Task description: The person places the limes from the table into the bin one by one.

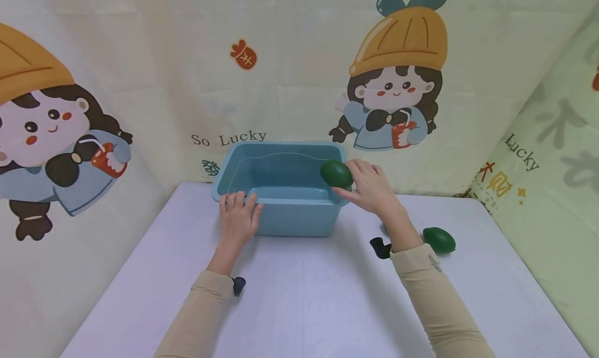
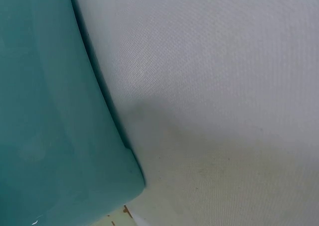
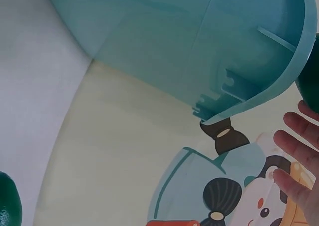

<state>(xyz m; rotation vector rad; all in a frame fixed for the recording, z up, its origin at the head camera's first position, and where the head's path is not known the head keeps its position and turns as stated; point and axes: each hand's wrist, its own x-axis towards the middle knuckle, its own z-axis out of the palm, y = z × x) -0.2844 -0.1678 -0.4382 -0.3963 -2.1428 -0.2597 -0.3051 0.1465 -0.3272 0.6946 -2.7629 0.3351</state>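
A person's right hand (image 1: 369, 185) holds a dark green avocado (image 1: 336, 173) at the right corner of a blue tub (image 1: 281, 220), thumb beneath and fingers curled over it. The fruit sticks out past the fingertips to the left, already above the tub's open inside, its long axis running roughly left to right. From the right wrist camera only the fingertips (image 3: 294, 151) and an edge of the fruit show, just beside the tub's rim.

The left hand (image 1: 237, 217) rests on the tub's near left rim, fingers laid fairly straight over the edge and holding nothing else. It is well apart from the held fruit, which lies across the tub to its right.

A second avocado (image 1: 439, 240) lies on the white table (image 1: 304, 306) just right of the right forearm, behind the hand and nearer the person.
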